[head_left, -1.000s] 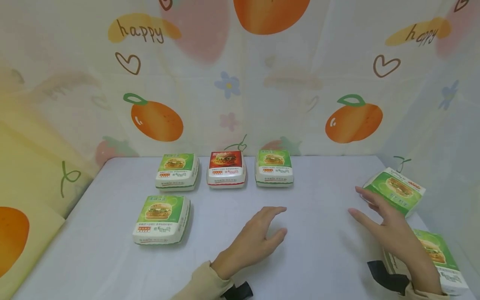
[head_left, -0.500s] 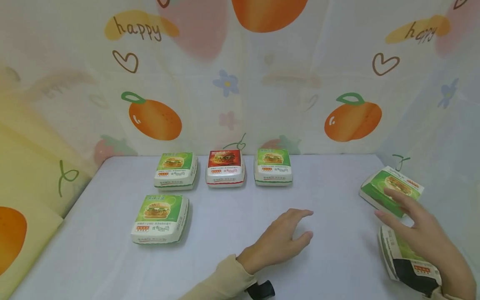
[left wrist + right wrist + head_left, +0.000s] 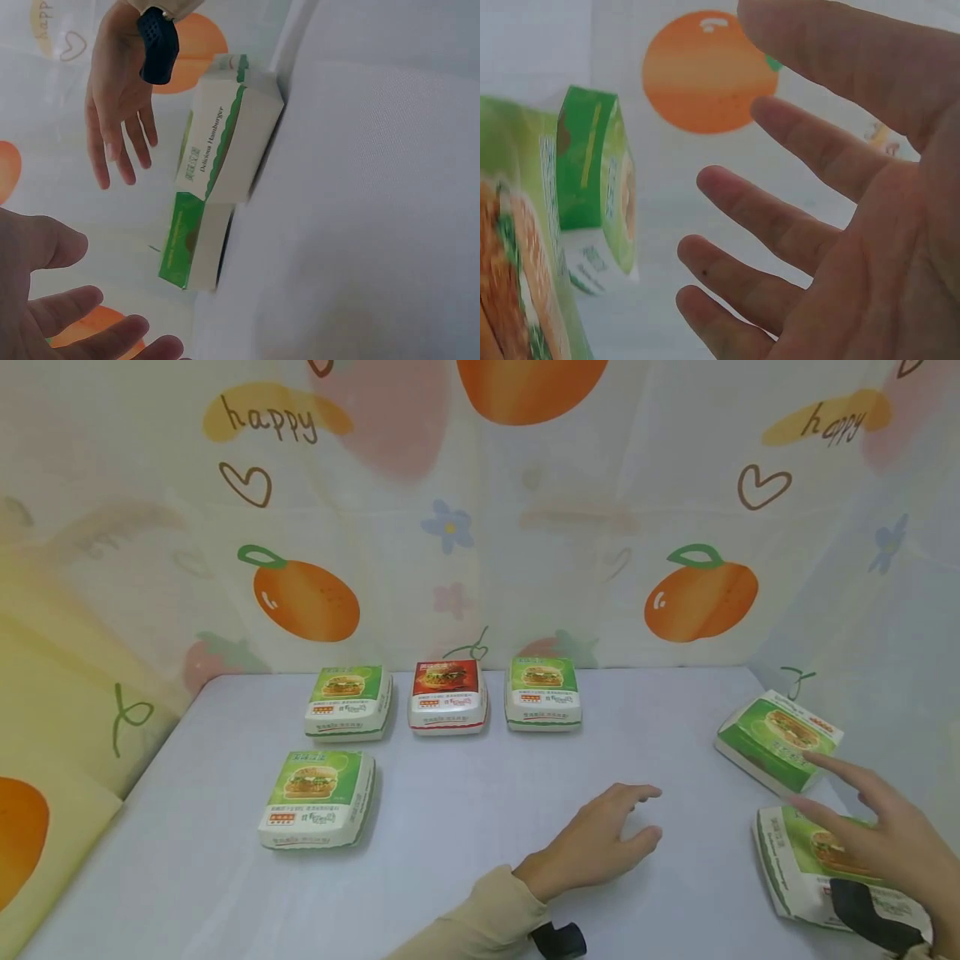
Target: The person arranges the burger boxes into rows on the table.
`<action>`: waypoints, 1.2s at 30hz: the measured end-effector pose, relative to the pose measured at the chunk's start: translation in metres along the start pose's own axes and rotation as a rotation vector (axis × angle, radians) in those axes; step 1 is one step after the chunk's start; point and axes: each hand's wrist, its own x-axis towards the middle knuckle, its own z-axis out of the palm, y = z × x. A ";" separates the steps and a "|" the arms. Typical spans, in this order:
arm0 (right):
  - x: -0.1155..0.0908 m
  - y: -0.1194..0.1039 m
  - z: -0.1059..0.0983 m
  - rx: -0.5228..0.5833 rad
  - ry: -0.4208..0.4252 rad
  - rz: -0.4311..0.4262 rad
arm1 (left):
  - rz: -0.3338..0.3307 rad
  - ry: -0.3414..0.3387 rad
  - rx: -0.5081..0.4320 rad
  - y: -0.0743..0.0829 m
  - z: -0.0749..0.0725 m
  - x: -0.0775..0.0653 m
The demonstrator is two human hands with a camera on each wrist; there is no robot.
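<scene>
Two green-and-white hamburger boxes lie on the right side of the table. The nearer box (image 3: 795,852) is partly covered in the head view by my right hand (image 3: 892,839), which hovers above it with spread fingers. Behind it, the farther box (image 3: 772,747) is turned askew near the table's right edge. The right wrist view shows my right palm (image 3: 877,247) bare, beside the nearer box (image 3: 514,255). To the left of these boxes, my left hand (image 3: 596,843) is held over the table, thumb and fingers apart, holding nothing.
Along the back stand a green box (image 3: 347,702), a red box (image 3: 447,693) and another green box (image 3: 543,693). A further green box (image 3: 318,797) lies in front of the left one. A fruit-print curtain (image 3: 450,585) hangs behind the white table (image 3: 450,793).
Both hands have moved right. My right hand has shifted from beside the two right-hand boxes to above the nearer one, while my left hand has come closer to them. The boxes appear unmoved.
</scene>
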 end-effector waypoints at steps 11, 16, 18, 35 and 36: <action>0.002 0.033 -0.007 -0.069 -0.055 0.082 | -0.015 -0.030 -0.049 0.002 0.025 0.019; -0.001 0.037 -0.009 -0.086 -0.094 0.110 | -0.040 -0.058 -0.059 0.003 0.038 0.026; -0.002 0.041 -0.007 -0.081 -0.093 0.120 | -0.043 -0.066 -0.060 0.003 0.043 0.029; -0.003 0.077 0.006 -0.078 -0.132 0.191 | -0.060 -0.132 -0.027 0.014 0.072 0.044; -0.001 0.076 0.005 -0.070 -0.165 0.208 | -0.060 -0.133 -0.025 0.015 0.072 0.044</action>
